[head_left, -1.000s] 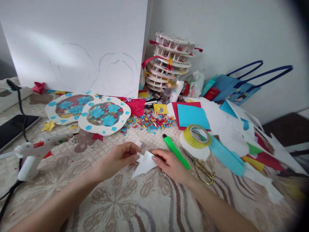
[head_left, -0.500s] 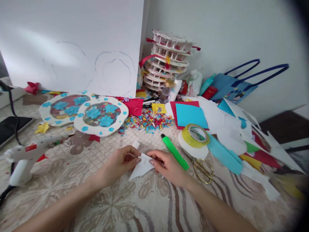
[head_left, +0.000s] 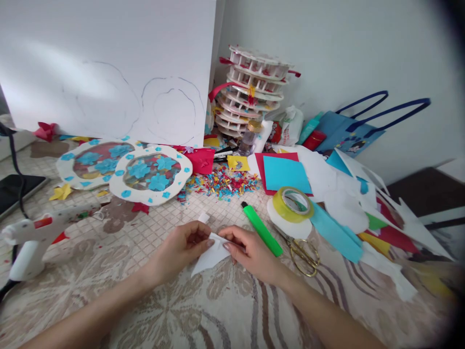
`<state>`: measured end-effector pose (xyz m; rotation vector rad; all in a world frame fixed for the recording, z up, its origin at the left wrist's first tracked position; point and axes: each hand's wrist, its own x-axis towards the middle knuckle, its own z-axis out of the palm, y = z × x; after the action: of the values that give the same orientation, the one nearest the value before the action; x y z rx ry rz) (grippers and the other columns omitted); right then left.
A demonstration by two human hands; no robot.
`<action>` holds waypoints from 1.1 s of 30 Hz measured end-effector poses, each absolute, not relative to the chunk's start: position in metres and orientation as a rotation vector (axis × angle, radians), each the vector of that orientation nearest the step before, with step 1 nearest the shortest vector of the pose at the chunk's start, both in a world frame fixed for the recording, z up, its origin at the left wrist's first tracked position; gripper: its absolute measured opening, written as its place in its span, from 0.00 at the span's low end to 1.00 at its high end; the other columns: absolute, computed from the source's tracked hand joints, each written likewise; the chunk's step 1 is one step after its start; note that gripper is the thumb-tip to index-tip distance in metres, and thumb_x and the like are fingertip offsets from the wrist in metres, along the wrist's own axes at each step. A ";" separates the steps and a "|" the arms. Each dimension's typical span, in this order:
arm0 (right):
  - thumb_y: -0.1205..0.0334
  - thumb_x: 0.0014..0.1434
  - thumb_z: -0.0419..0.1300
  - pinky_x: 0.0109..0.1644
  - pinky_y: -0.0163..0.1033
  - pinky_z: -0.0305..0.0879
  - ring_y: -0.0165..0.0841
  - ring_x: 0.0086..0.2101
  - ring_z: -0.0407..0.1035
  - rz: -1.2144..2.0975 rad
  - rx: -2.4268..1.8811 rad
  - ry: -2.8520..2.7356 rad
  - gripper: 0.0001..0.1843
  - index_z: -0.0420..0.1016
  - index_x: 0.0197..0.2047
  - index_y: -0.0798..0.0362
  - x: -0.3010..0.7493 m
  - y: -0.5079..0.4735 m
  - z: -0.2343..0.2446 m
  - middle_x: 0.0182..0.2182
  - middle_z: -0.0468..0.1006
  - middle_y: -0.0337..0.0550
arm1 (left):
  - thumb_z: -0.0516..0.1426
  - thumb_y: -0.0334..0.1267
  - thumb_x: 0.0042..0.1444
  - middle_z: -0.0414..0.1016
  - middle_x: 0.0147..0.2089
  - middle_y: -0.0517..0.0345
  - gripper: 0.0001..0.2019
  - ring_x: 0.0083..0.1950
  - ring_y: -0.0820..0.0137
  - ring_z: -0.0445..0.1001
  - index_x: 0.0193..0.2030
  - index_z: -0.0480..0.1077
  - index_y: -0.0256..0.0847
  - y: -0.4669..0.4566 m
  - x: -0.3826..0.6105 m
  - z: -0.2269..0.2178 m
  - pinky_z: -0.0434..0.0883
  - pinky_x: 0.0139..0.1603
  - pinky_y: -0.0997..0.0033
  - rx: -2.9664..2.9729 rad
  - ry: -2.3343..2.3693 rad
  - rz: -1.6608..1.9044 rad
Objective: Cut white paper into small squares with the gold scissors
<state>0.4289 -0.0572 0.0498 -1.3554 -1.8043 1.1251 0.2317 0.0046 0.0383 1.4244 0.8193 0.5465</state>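
Note:
Both hands pinch a small folded piece of white paper (head_left: 209, 257) low over the patterned tablecloth. My left hand (head_left: 185, 246) grips its left edge between thumb and fingers, while my right hand (head_left: 250, 249) closes on the upper right corner. One pointed corner of the paper hangs down and to the left. Just beyond the left fingers lies a small white strip (head_left: 204, 217). A green utility knife (head_left: 262, 230) rests close beside the right hand, and gold-handled scissors (head_left: 304, 257) lie to its right, partly under a white disc.
A white glue gun (head_left: 31, 242) with a cord lies at the left. Two white rings with blue paper flowers (head_left: 150, 174) sit behind. Paper confetti (head_left: 228, 182), a yellow tape roll (head_left: 292, 204), coloured paper (head_left: 286, 174) and a tiered white model (head_left: 252, 92) stand or lie further back.
The hands keep their pinch on the white paper, which has shifted slightly left and tilted a little. The view has moved very slightly; the other things stay in place.

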 end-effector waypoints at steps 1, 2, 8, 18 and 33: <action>0.69 0.63 0.50 0.35 0.31 0.63 0.28 0.33 0.68 1.122 -1.344 -1.812 0.11 0.67 0.47 0.49 0.429 -0.057 0.050 0.33 0.74 0.37 | 0.59 0.41 0.53 0.75 0.33 0.55 0.10 0.33 0.69 0.71 0.38 0.68 0.37 0.005 0.232 0.038 0.66 0.31 0.71 1.425 0.817 0.551; 0.68 0.63 0.50 0.36 0.32 0.64 0.28 0.34 0.69 1.107 -1.334 -1.823 0.11 0.67 0.47 0.49 0.429 -0.057 0.051 0.34 0.74 0.37 | 0.59 0.41 0.53 0.75 0.33 0.55 0.10 0.33 0.69 0.71 0.38 0.68 0.37 0.005 0.232 0.038 0.66 0.31 0.71 1.426 0.814 0.554; 0.67 0.57 0.59 0.48 0.41 0.64 0.35 0.43 0.66 0.659 -1.338 -1.971 0.16 0.66 0.49 0.51 0.426 -0.059 0.050 0.42 0.72 0.45 | 0.59 0.41 0.54 0.73 0.31 0.57 0.10 0.30 0.71 0.69 0.37 0.67 0.37 0.003 0.233 0.038 0.63 0.27 0.73 1.408 0.801 0.535; 0.69 0.56 0.59 0.49 0.42 0.65 0.36 0.45 0.66 0.365 -1.266 -2.023 0.11 0.67 0.44 0.53 0.416 -0.061 0.046 0.42 0.71 0.48 | 0.61 0.43 0.51 0.72 0.26 0.61 0.12 0.25 0.74 0.67 0.33 0.65 0.38 -0.003 0.240 0.040 0.63 0.26 0.74 1.245 0.818 0.533; 0.67 0.59 0.57 0.48 0.44 0.66 0.37 0.44 0.67 0.421 -1.277 -1.980 0.10 0.68 0.46 0.51 0.420 -0.059 0.046 0.42 0.72 0.47 | 0.57 0.47 0.55 0.73 0.29 0.59 0.14 0.31 0.69 0.70 0.39 0.71 0.37 -0.005 0.239 0.041 0.68 0.34 0.69 1.080 0.847 0.496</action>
<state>0.4202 -0.0590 0.0455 -1.2766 -1.9801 0.4211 0.2393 -0.0048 0.0413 1.0805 0.8472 0.4955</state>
